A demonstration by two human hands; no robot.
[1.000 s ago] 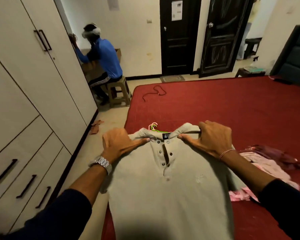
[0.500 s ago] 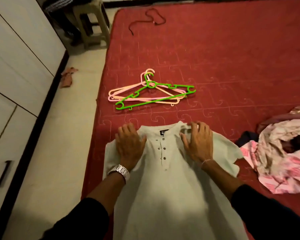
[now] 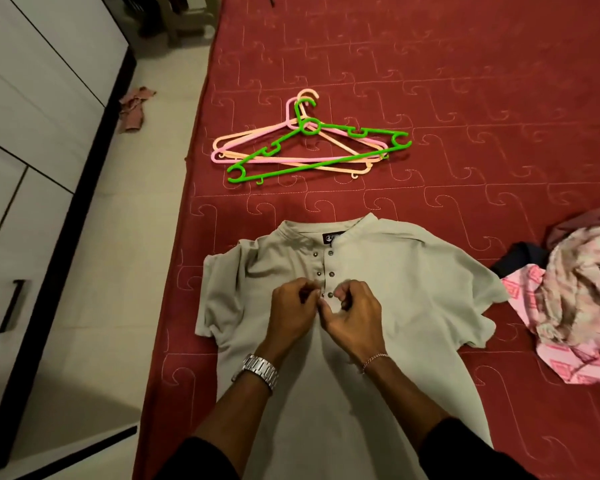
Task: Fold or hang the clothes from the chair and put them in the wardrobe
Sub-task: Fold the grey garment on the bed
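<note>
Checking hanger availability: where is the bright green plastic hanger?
Head view: the green plastic hanger lies on the red bedspread, atop pink hangers, beyond the grey shirt's collar.

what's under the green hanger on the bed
Under the green hanger lie a pink hanger and a peach hanger, stacked on the red bedspread. Where they cross, the hangers hide parts of each other.

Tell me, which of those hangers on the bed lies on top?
The green hanger. Its bar and arms cross over the pink hanger and the peach hanger, which lie beneath it on the bed.
</note>
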